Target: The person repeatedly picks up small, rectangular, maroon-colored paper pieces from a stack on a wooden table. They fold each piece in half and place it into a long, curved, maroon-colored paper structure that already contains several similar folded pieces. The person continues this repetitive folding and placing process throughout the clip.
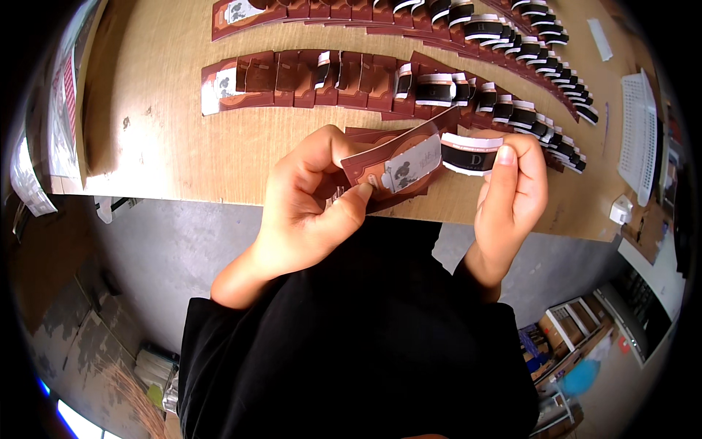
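Note:
My left hand is closed around a reddish-brown printed card, its thumb pressed on the front beside a pale panel with a small dark figure. At the card's right end is a curved black label strip with white edges. My right hand pinches the strip's outer end between thumb and fingers. Whether strip and card are joined cannot be seen. More brown card shows behind the held one, just over the table's near edge. Beyond my hands lies a row of overlapping brown cards, many bearing similar black-and-white strips.
A second overlapping row of cards runs along the far side of the wooden table. On the right are a white perforated tray and a small white piece. Clear plastic wrapping hangs at the left edge.

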Demonstrator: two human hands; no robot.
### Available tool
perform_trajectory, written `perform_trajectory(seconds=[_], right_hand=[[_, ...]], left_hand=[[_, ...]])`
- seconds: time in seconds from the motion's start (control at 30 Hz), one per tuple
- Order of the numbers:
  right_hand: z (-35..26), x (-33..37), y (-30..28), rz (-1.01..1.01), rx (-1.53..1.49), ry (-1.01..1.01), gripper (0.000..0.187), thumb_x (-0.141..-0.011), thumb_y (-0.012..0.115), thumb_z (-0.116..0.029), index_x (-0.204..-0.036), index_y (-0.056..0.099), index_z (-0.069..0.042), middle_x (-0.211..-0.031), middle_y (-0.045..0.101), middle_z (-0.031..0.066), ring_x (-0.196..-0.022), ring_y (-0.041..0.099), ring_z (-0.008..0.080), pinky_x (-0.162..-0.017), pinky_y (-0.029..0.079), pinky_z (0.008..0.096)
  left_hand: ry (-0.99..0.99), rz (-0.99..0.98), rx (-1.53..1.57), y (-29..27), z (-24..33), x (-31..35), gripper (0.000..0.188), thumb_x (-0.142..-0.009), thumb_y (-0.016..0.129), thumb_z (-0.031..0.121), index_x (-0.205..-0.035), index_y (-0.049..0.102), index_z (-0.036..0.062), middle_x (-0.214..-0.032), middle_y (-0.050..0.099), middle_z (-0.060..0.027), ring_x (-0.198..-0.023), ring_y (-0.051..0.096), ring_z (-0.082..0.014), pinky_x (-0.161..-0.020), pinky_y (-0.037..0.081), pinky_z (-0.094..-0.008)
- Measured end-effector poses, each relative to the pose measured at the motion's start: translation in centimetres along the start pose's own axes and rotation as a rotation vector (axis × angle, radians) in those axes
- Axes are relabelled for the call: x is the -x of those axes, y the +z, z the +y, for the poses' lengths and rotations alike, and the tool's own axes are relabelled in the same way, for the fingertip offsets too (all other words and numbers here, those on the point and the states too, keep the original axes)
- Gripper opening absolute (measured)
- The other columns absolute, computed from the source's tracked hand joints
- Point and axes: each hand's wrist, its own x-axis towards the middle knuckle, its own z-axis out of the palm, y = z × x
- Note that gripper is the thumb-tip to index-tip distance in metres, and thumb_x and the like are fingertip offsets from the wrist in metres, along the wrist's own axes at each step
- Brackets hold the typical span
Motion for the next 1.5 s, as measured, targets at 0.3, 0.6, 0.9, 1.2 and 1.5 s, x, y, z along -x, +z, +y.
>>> perform_trajectory(seconds=[0.3, 0.6, 0.9, 1.2, 1.5], right_hand=[[-1.2, -1.8, -1.9, -0.199, -0.059, -0.081, 0.008, -0.073, 0.061, 0.005, -0.080, 0.058, 0.003, -0.076, 0.055, 0.0081, -0.066, 0.047, 0.0104, -0.057, 0.037, 0.0205], [-2.6, -12.8, -7.2, -0.194, -0.137, 0.124, 0.019, -0.082, 0.054, -0.004, -0.101, 0.052, 0.001, -0.082, 0.052, -0.0001, -0.074, 0.047, 0.0038, -0.065, 0.037, 0.0155], [1.8, -33.1, -10.9, -0.015, 0.102, 0.128, 0.022, -0.082, 0.060, -0.012, -0.100, 0.061, -0.002, -0.089, 0.061, 0.0016, -0.072, 0.049, 0.0069, -0.067, 0.038, 0.0183], [7.2, -38.9, -8.3, 0.016, 0.420, 0.083, 0.014, -0.080, 0.059, -0.009, -0.091, 0.064, -0.001, -0.083, 0.063, 0.0038, -0.074, 0.055, 0.0078, -0.068, 0.041, 0.0200], [9.0, -39.5, -8.6, 0.034, 0.369, 0.097, 0.009, -0.078, 0.058, -0.005, -0.086, 0.059, -0.002, -0.081, 0.063, 0.0045, -0.069, 0.056, 0.0082, -0.058, 0.043, 0.0207]], left_hand=[[0.070, -0.065, 0.038, -0.9, 0.1, -0.7, 0.016, -0.080, 0.054, -0.005, -0.091, 0.044, 0.0019, -0.099, 0.057, -0.0087, -0.087, 0.051, -0.0086, -0.081, 0.041, -0.0249], [0.169, -0.233, 0.015, -4.1, 1.5, -2.5, 0.021, -0.073, 0.062, 0.005, -0.092, 0.054, -0.0014, -0.093, 0.061, -0.0192, -0.089, 0.059, -0.0254, -0.078, 0.046, -0.0353], [0.272, -0.401, 0.201, -9.3, 0.5, -3.6, 0.027, -0.071, 0.068, 0.013, -0.091, 0.057, -0.0019, -0.091, 0.062, -0.0207, -0.074, 0.059, -0.0256, -0.066, 0.045, -0.0341], [0.274, -0.549, 0.225, -9.9, 0.3, -4.7, 0.033, -0.071, 0.069, 0.012, -0.099, 0.056, -0.0015, -0.097, 0.062, -0.0190, -0.076, 0.060, -0.0253, -0.065, 0.046, -0.0331], [0.268, -0.556, 0.168, -9.8, 0.9, -5.4, 0.035, -0.070, 0.069, 0.012, -0.100, 0.056, -0.0016, -0.098, 0.061, -0.0186, -0.078, 0.060, -0.0259, -0.067, 0.047, -0.0336]])
